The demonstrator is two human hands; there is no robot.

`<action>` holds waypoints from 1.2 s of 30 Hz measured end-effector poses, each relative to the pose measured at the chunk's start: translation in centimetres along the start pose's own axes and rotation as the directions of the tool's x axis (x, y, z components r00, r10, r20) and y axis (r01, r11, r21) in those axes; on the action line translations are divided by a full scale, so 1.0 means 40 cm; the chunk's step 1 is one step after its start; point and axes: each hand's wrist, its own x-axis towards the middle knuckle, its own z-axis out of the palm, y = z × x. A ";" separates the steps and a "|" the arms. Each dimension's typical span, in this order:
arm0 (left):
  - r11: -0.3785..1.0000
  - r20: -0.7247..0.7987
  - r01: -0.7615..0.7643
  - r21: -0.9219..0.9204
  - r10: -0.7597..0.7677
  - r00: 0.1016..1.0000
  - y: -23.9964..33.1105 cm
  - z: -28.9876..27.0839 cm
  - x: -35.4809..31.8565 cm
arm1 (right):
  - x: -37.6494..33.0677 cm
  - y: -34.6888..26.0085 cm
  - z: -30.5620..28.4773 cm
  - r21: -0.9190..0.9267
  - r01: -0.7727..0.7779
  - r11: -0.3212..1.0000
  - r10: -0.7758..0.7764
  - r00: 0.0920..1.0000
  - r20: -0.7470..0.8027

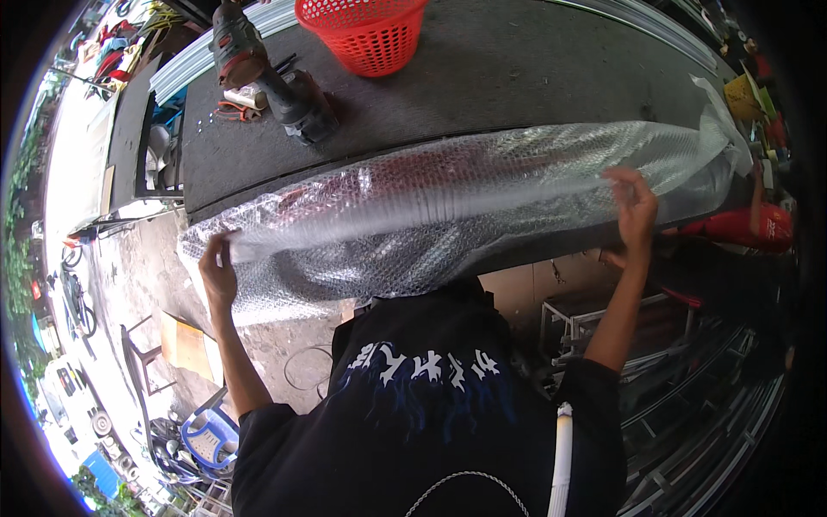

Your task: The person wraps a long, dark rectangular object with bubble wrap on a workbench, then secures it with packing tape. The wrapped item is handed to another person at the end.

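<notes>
A long sheet of clear bubble wrap [345, 274] lies along the near edge of the dark workbench and hangs over it toward me. Something reddish shows through its upper part, too blurred to name. My left hand [219, 271] pinches the wrap's left end between thumb and fingers. At the right, my right hand [636, 211] has its fingertips closed on the wrap's edge. A whitish, gathered fold of the film runs taut between the two hands. Beyond the right hand, the wrap's far right end bunches up at the bench's corner.
On the dark bench [534, 73] stand a cordless power tool [274, 82] and a red perforated basket [370, 39]. Orange-handled pliers [234, 110] lie beside the tool. Metal frames [680, 414] fill the lower right. A blue plastic chair [209, 438] stands lower left. A lit cigarette [562, 457] juts in below.
</notes>
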 end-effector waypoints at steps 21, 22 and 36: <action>0.405 0.268 0.910 -0.089 -0.870 0.413 -0.371 -0.049 -0.383 | -0.214 -0.308 0.272 -0.624 0.075 0.778 0.379 0.736 0.561; 0.273 0.310 0.913 -0.303 -0.878 0.365 -0.390 0.004 -0.442 | -0.235 -0.322 0.320 -0.531 0.159 0.832 0.197 0.810 0.552; 0.227 -0.027 0.270 -0.936 -0.809 0.587 -0.141 -0.065 -0.398 | -0.275 -0.295 0.424 -0.276 0.358 0.892 -0.196 0.857 0.476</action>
